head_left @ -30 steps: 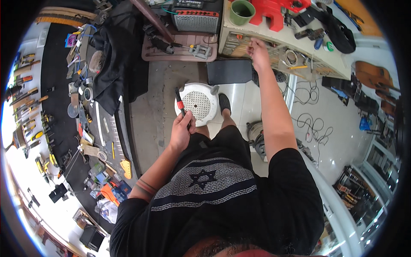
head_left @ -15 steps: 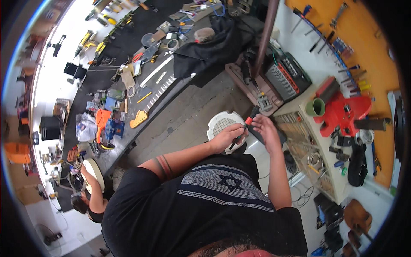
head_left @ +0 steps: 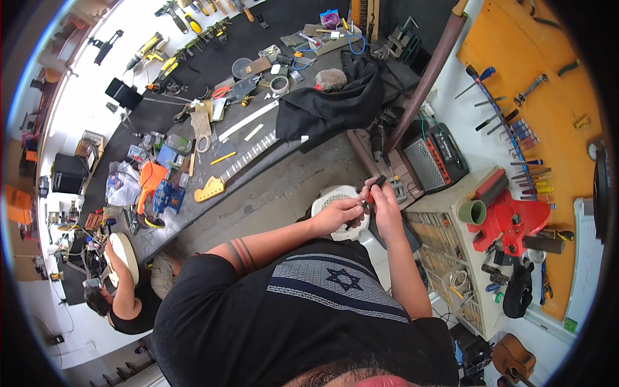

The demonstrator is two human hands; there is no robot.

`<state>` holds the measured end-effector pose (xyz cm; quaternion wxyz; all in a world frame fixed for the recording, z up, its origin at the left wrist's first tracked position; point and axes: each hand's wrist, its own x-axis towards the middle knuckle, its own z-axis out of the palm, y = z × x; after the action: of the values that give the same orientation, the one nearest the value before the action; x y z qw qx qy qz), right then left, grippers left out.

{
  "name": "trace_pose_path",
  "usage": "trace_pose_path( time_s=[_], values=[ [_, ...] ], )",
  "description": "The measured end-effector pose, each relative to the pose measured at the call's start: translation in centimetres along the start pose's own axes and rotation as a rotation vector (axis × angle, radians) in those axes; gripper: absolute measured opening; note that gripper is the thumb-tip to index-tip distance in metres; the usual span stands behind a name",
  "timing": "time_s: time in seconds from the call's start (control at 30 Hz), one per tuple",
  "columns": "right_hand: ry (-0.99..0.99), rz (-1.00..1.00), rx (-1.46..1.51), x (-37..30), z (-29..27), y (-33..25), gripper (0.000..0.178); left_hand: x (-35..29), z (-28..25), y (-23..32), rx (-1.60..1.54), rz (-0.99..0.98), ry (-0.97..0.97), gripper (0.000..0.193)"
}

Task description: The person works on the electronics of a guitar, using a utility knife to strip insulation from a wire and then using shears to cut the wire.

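1. Tool position: a red-and-black tool (head_left: 380,181) is held in front of the body, raised off the surface (head_left: 258,162) and near the white stool (head_left: 332,195).
2. Left hand (head_left: 340,216): fingers drawn narrow, apparently pinching the near part of the tool.
3. Right hand (head_left: 387,209): fingers curled around the far part, its black end projecting.
4. Complete: the tool is in hand, and both hands meet on it.
5. Outstanding, as judged: handling of the tool itself appears unfinished. The action at the fingertips is too small to tell.
6. Not engaged: the guitar neck (head_left: 240,165) lies on the surface beside the black cloth (head_left: 335,106), touched by neither hand nor tool.
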<state>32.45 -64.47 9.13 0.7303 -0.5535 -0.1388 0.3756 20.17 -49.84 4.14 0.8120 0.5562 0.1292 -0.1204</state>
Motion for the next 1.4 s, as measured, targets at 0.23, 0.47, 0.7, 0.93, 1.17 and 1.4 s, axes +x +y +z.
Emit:
trace_pose_path(
  time_s=[0.23,0.47,0.7,0.93,1.17,1.4],
  values=[
    [0.289,-0.027,-0.024,8.7,0.4,3.6,0.023,7.3,-12.8,3.0,0.569,0.036,-0.155,0.027],
    [0.590,0.201,-0.145,12.6,1.0,6.8,0.020,24.5,-32.2,15.2,0.861,0.281,0.287,0.016],
    [0.645,0.412,-0.319,11.8,3.2,7.1,0.023,41.1,-43.5,26.0,0.560,0.447,0.603,0.025],
    [0.739,0.513,-0.379,11.6,3.6,6.8,0.025,55.2,-51.3,32.6,1.109,0.676,0.814,0.018],
    [0.696,0.677,-0.657,12.2,4.1,5.5,0.021,62.1,-51.6,32.2,1.727,0.327,0.777,0.034],
    [0.761,0.722,-0.831,12.1,3.1,2.7,0.024,64.1,-51.1,31.9,1.932,0.280,0.706,0.035]
  ],
)
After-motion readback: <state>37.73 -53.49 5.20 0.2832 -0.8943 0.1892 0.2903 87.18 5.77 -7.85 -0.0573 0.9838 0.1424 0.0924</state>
